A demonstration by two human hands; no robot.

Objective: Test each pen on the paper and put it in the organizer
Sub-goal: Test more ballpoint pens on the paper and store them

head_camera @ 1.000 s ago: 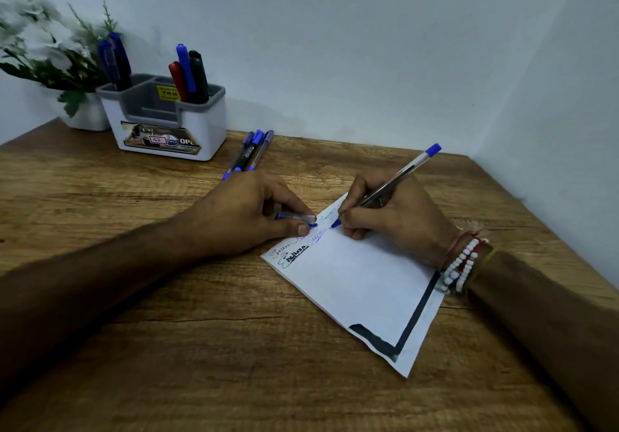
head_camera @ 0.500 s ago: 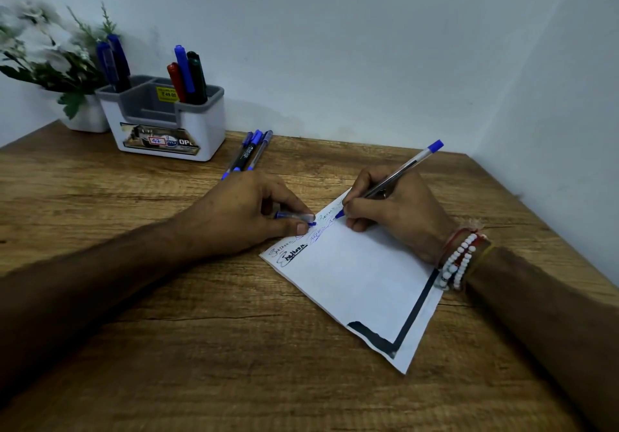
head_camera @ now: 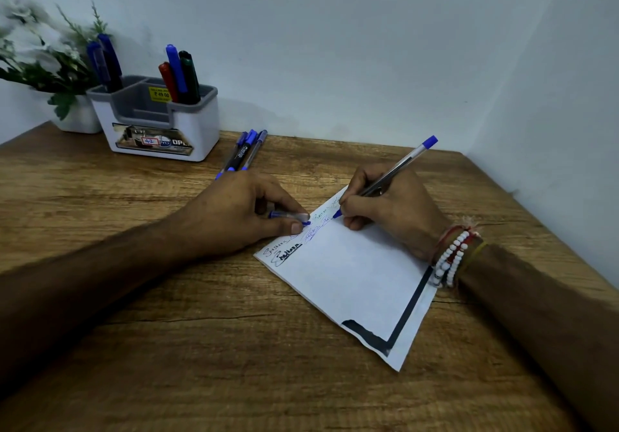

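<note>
A clear-barrelled pen with a blue end (head_camera: 395,171) slants up and away from the paper (head_camera: 355,280), its blue tip resting on the sheet's far edge among lines of handwriting. My right hand (head_camera: 388,207) holds it in a writing grip: the fingers (head_camera: 348,201) pinch the barrel low down, the others curl under, and the heel of the hand lies on the paper. A stack of white and red beaded bracelets (head_camera: 450,259) circles that wrist, and my forearm runs back toward the lower right.

My left hand (head_camera: 234,217) lies knuckles up at the sheet's left corner. Its thumb and forefinger pinch the pen cap (head_camera: 289,216), a small clear piece with blue ends, just touching the paper's edge. That forearm stretches flat across the worktop (head_camera: 167,348) toward the lower left.

The paper lies at an angle on the wooden worktop, with a thick black line along its near corner.

Beyond my left hand, three loose pens (head_camera: 243,153) lie side by side, touching one another. Just left of them stands the white and grey organizer (head_camera: 197,130). Red, blue and dark markers (head_camera: 179,74) stand upright in its right rear compartment; two blue pens (head_camera: 104,61) stand in its left one. A potted plant (head_camera: 43,63) with white flowers sits behind it, against the wall.
</note>
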